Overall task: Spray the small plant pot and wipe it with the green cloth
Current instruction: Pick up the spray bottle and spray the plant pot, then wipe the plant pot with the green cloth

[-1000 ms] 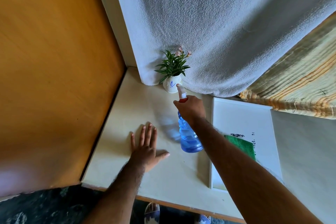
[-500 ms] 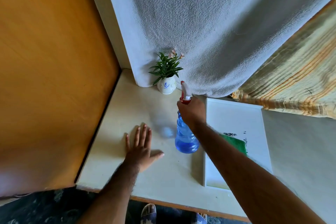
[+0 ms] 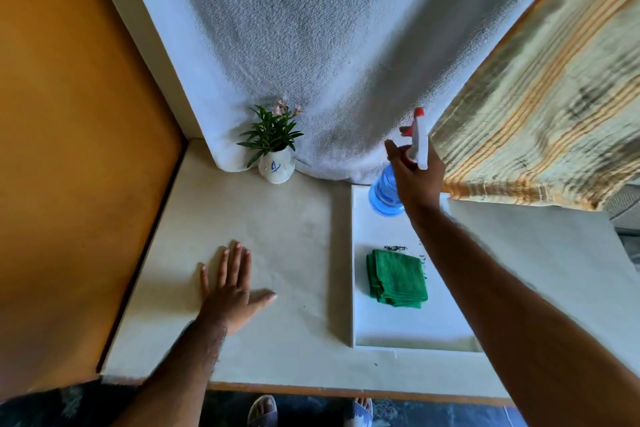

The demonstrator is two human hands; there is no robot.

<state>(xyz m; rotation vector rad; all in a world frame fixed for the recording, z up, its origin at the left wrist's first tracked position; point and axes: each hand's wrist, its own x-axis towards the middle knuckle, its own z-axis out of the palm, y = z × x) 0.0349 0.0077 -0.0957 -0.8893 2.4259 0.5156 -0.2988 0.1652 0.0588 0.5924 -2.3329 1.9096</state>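
Observation:
A small white plant pot [image 3: 276, 170] with a blue mark and green leaves stands at the back of the table against the hanging white towel. My right hand [image 3: 417, 177] grips a blue spray bottle [image 3: 384, 192] with a white and red trigger head, held in the air over the far end of the white tray, well right of the pot. A folded green cloth [image 3: 396, 277] lies in the tray. My left hand [image 3: 230, 288] rests flat on the table, fingers spread, in front of the pot.
The white tray [image 3: 408, 333] sits on the right half of the cream table [image 3: 277, 236]. An orange wooden panel [image 3: 69, 149] borders the left side. A white towel [image 3: 329, 62] and a striped cloth [image 3: 536, 114] hang behind. Sandalled feet show below the table's front edge.
My right hand has lifted the spray bottle off the table and carried it right, away from the pot, to above the tray. The green cloth is now uncovered. My left hand stays flat.

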